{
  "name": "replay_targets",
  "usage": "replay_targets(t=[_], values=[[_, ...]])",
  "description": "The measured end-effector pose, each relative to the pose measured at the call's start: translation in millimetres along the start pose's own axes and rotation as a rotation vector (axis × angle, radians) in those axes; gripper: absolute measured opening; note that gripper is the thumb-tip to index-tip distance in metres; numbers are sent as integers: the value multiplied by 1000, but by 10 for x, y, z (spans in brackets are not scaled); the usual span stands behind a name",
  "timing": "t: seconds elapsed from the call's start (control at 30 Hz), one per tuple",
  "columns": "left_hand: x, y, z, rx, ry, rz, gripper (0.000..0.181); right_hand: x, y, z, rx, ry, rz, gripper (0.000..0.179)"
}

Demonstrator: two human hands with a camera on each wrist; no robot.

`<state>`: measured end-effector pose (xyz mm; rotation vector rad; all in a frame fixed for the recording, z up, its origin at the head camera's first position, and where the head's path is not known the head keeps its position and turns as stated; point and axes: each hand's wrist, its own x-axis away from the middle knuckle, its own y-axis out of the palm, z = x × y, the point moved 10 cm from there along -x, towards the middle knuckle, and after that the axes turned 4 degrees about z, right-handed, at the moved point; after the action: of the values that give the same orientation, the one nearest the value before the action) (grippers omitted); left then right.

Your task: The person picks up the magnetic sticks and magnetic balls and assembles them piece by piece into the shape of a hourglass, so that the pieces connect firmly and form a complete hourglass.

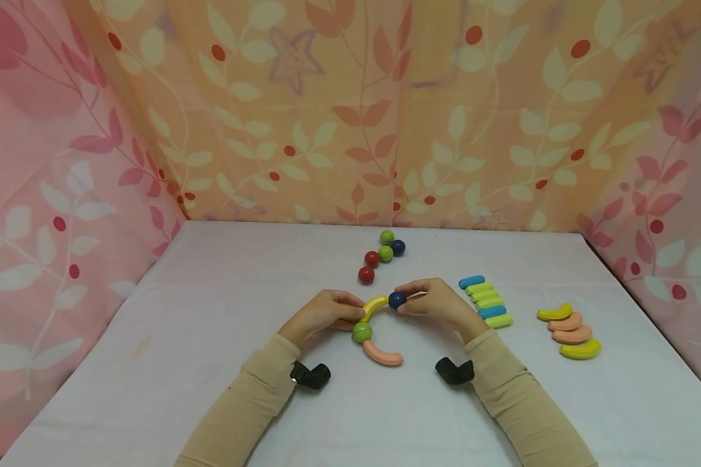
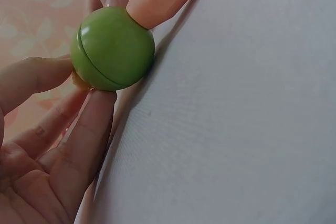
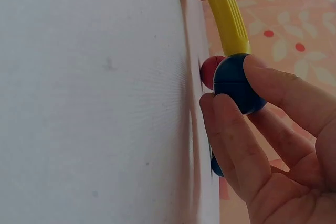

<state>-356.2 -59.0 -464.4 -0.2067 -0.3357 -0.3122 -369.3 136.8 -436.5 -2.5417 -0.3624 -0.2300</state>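
A partly joined ring of toy pieces lies between the hands. It has a salmon curved stick (image 1: 382,355), a green ball (image 1: 362,333) with a seam round it, and a yellow curved stick (image 1: 376,305). My left hand (image 1: 325,313) pinches the yellow stick at its lower end, fingertips right at the green ball, as the left wrist view also shows. Between thumb and fingers, my right hand (image 1: 435,303) grips a dark blue ball (image 3: 233,82). That ball meets the yellow stick's upper end. The salmon stick's other end points free to the right.
Several red, green and blue balls (image 1: 366,275) sit farther back. Right of the right hand lies a row of short blue and lime sticks (image 1: 487,303). Beyond it are yellow and salmon curved sticks (image 1: 572,335). White cloth covers the table (image 1: 210,279); patterned curtains (image 1: 327,130) stand around it.
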Motion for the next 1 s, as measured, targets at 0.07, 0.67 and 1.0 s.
replay_targets(t=[0.07, 0.67, 1.0], values=[[-3, 0, 0, -1, -3, 1, 27, 4, -1, -10, -11, -2, 1, 46], [-4, -18, 33, -12, 12, 23, 30, -30, 27, -12, -39, -13, -10, 45], [4, -3, 44, -15, 26, 33, 27, -32, 82, -10, -97, -17, -41, 42]])
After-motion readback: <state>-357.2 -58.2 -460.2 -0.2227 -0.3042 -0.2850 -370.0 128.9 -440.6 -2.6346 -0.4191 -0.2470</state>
